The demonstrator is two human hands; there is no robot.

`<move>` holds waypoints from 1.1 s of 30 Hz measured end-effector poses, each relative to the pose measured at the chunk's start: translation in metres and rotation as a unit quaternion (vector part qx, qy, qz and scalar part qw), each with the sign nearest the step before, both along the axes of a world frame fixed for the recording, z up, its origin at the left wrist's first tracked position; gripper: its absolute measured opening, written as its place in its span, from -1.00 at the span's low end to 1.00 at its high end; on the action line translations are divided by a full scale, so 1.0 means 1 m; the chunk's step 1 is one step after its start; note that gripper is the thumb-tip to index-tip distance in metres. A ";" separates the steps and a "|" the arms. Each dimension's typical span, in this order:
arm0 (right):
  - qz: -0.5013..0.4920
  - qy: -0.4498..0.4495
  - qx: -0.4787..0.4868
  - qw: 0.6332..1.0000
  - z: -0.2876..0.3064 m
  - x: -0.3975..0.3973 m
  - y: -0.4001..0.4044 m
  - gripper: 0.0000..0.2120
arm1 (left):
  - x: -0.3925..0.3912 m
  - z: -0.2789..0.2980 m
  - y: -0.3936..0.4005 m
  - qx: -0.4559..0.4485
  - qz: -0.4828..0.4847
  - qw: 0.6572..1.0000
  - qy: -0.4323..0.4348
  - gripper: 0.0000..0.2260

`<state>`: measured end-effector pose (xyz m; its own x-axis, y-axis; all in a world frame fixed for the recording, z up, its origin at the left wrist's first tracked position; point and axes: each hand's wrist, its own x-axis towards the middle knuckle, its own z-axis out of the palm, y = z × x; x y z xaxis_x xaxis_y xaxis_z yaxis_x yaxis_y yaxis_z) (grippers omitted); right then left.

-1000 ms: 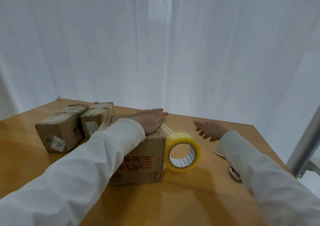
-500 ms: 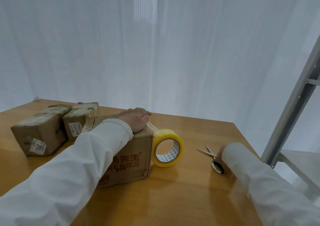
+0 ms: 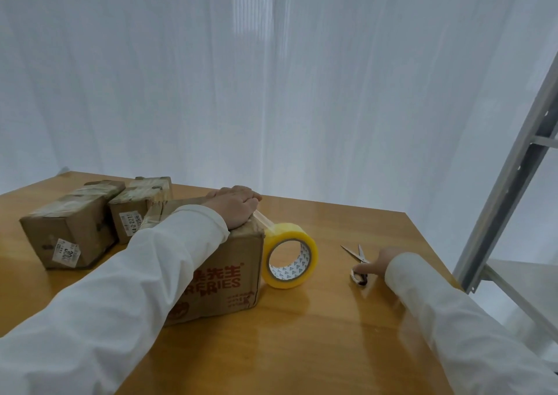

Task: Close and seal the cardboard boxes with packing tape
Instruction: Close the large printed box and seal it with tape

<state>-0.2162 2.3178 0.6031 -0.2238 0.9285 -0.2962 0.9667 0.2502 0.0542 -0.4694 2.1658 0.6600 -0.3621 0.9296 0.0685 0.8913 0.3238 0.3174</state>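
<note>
- Head view: your left hand (image 3: 234, 208) presses flat on the printed box (image 3: 217, 273), pinning the strip that runs to the tape roll (image 3: 290, 255) beside it.
- Your right hand (image 3: 373, 263) touches the scissors (image 3: 357, 263); your sleeve hides its grip, so I cannot tell.

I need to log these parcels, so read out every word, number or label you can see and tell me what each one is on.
"先生" above "ERIES", red print partly hidden by the sleeve: front of the nearest box.
"30" or similar, upside down, unclear: white sticker on the left box.
"2-221" and "5", sideways, partly readable: white label on the middle box.
Small repeated logo, unreadable: inner core of the tape roll.
</note>
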 end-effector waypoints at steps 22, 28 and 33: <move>0.206 0.385 -0.564 0.701 0.024 -0.032 -0.049 -0.08 | -0.006 -0.003 0.003 0.009 0.001 1.000 -0.013 -0.66; 0.213 0.370 -0.614 0.664 -0.003 -0.041 -0.066 -0.03 | -0.006 -0.004 0.003 0.010 0.009 1.000 -0.013 -0.66; 0.140 0.469 -0.610 0.623 -0.011 -0.063 -0.082 -0.06 | -0.005 -0.003 0.003 0.015 0.012 1.000 -0.020 -0.66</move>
<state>-0.2796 2.2354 0.5921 -0.9323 0.0267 -0.3607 0.3391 -0.2820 -0.8975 -0.4740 2.1685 0.6567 -0.3880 0.9180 0.0816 0.8698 0.3355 0.3618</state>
